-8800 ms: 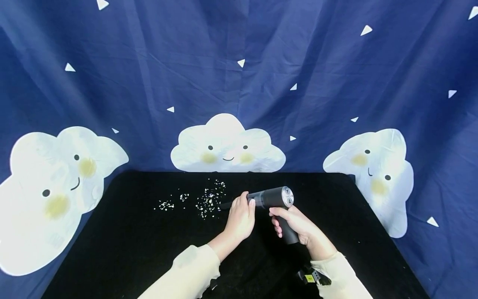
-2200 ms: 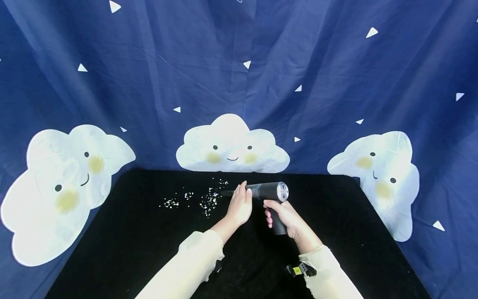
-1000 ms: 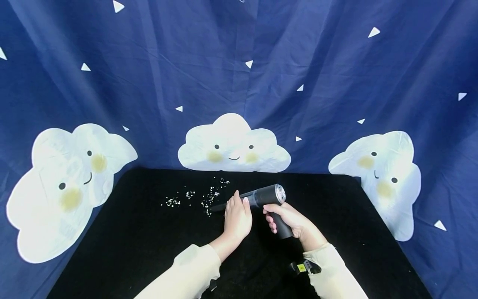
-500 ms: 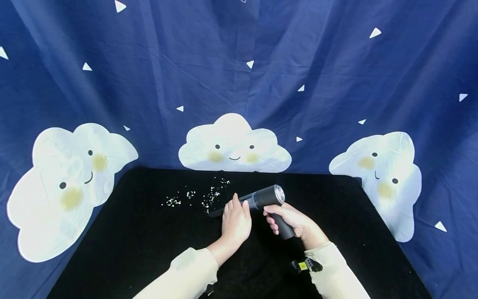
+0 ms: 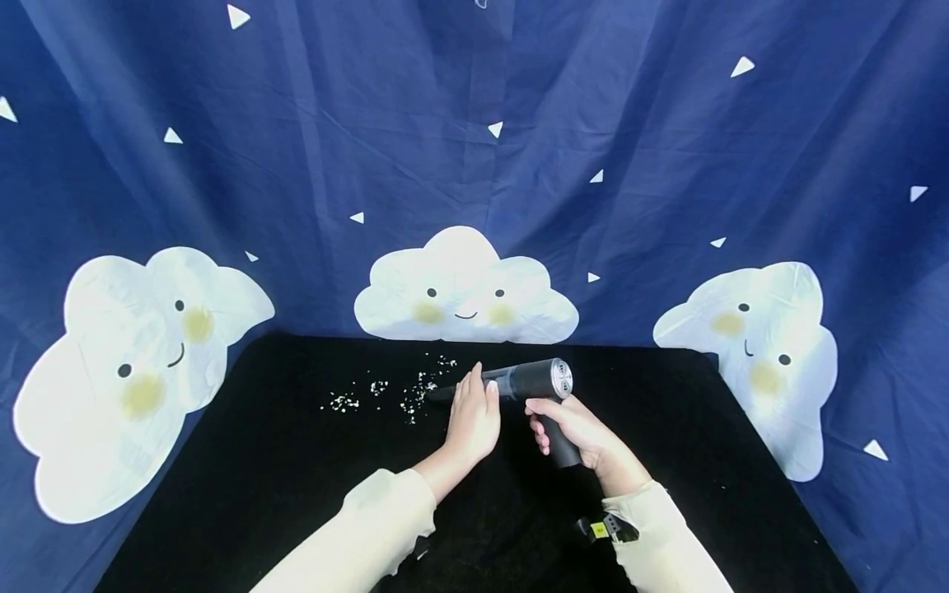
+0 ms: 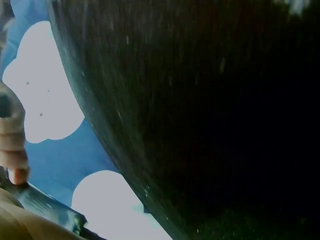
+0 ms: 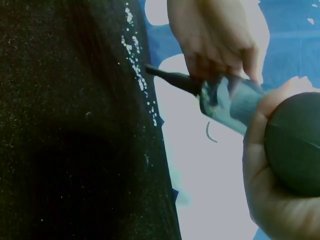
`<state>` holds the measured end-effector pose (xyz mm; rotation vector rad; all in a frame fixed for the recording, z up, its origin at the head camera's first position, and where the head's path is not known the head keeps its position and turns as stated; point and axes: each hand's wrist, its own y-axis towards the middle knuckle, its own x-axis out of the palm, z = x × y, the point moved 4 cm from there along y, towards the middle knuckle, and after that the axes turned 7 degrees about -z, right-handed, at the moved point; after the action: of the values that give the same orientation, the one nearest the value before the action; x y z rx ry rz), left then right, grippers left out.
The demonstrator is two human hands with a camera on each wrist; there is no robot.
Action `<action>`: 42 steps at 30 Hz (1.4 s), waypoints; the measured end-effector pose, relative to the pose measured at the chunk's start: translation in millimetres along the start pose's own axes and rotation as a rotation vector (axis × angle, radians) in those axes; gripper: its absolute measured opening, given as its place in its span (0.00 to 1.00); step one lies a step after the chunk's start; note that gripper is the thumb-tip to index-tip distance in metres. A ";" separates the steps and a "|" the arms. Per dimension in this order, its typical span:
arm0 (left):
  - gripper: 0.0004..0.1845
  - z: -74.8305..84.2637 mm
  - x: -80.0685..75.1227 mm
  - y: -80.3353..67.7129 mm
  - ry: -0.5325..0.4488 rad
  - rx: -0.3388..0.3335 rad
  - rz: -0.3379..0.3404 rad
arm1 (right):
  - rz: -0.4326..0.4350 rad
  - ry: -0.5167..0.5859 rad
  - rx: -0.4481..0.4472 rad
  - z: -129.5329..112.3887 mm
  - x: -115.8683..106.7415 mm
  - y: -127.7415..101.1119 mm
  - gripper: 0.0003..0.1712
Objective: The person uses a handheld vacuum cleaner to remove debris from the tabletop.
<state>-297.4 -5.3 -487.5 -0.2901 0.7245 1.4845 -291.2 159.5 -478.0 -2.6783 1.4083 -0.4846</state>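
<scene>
Gripping the handheld vacuum (image 5: 537, 387) by its handle, the right hand (image 5: 586, 432) aimed its narrow nozzle at white crumbs (image 5: 415, 394) scattered on the black tabletop (image 5: 282, 478). The left hand (image 5: 470, 420) steadied the barrel, fingers curled over it. Keeping the nozzle low and sweeping slowly seemed wisest.

A big dark blue cloth backdrop (image 5: 474, 123) hangs behind everything, with soft folds running down it. Small white triangles (image 5: 238, 16) are dotted over the cloth. Three white clouds with smiling faces and yellow cheeks are on it: one on the left (image 5: 141, 362), one in the middle (image 5: 465, 290) and one on the right (image 5: 749, 346). In front stands a table with a black fuzzy cloth cover (image 5: 296, 494). The light is bright and even.
</scene>
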 end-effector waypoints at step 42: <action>0.27 -34.9 21.1 58.4 -0.267 -0.091 -0.304 | 0.376 -0.026 -0.106 14.5 1.5 28.2 0.11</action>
<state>-364.2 -3.4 -512.0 -0.2521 0.3803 1.2371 -308.2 140.9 -497.4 -2.3934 1.9188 -0.3469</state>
